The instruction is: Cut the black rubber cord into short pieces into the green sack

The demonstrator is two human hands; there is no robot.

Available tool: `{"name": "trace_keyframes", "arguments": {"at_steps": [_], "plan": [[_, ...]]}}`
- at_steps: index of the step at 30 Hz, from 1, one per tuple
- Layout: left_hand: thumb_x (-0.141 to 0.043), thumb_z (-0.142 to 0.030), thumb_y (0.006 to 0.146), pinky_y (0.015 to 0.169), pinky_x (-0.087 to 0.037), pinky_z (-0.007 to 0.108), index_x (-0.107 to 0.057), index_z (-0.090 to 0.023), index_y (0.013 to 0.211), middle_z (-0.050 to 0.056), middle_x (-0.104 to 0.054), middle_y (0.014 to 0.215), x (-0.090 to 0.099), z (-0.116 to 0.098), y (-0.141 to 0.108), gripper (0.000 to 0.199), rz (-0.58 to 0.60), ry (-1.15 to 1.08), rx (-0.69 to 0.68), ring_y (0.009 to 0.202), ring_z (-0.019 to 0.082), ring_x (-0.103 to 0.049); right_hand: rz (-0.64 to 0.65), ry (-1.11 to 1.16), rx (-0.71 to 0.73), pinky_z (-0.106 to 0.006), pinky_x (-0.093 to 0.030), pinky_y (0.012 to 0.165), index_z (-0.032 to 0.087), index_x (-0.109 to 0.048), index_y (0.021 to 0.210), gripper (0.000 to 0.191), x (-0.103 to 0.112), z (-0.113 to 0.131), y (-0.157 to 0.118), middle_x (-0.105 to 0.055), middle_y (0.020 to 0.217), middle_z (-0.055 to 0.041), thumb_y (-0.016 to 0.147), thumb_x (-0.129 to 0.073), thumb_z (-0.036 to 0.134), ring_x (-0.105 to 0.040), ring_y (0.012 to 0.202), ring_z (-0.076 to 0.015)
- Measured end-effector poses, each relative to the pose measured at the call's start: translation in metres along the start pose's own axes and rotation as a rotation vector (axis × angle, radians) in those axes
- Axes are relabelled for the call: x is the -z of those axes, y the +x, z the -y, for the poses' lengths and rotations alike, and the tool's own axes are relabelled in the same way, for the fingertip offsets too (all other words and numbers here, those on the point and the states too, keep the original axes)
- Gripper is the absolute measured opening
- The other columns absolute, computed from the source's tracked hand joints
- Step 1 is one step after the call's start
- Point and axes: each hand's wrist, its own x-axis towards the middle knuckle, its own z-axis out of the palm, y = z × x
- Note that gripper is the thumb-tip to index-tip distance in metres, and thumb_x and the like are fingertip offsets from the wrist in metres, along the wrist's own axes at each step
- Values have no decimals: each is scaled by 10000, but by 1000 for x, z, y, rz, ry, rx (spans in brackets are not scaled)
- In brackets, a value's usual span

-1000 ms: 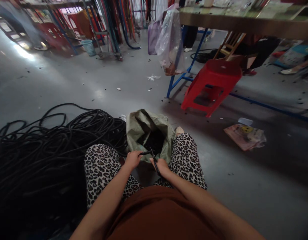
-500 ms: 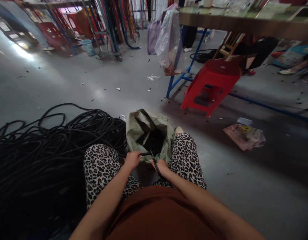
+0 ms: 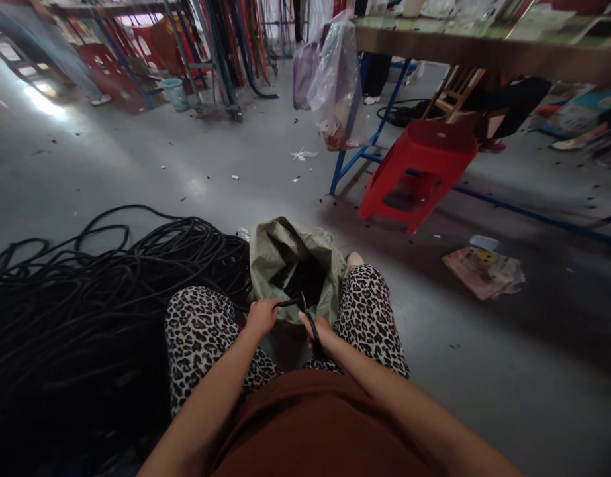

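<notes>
My left hand is closed around a black cord, whose end sticks out to the right over a sack. In my right hand is a pair of scissors with dark handles, its blades pointing up at the cord's end. Whether the blades touch the cord I cannot tell. Below and beyond both hands, the greenish woven sack stands with its mouth gaping between my knees. Dark pieces lie inside it, too dim to tell apart. A large heap of black cord lies on the floor at my left.
A red plastic stool stands ahead to the right, beside a table on blue legs. A clear plastic bag hangs from the table's corner. Flat printed packaging lies on the floor at right. A person's legs show far left.
The scissors have turned slightly in my right hand, and their blades sit a little higher against the cord's end. At far left a person's leg has shifted slightly. My left hand has hardly moved.
</notes>
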Motion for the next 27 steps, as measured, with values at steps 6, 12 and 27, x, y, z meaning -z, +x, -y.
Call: {"name": "trace_keyframes", "arguments": {"at_steps": [6, 12, 27], "plan": [[-529, -289, 1009, 1062, -471, 329, -711, -252, 1316, 75, -755, 1284, 1, 0, 0, 359, -18, -6, -3, 1231, 233, -673, 55, -5, -32, -185, -399, 354, 157, -598, 824, 496, -5, 0, -5, -521, 508, 15, 1036, -515, 597, -531, 368, -125], [-539, -284, 1009, 1072, -466, 323, -717, -268, 1308, 59, -756, 1287, 3, -2, -1, 348, -14, -24, -6, 1238, 225, -671, 77, 10, -42, -182, -402, 348, 150, -630, 879, 482, -7, -1, -7, -530, 525, 20, 1024, -537, 600, -521, 359, -118], [-552, -270, 1001, 1052, -463, 311, -721, -288, 1305, 51, -762, 1263, 6, -6, -4, 349, 26, -19, -27, 1224, 217, -671, 75, -43, -19, -181, -415, 365, 146, -611, 827, 445, -7, 3, -5, -529, 500, 24, 1033, -566, 539, -534, 378, -120]]}}
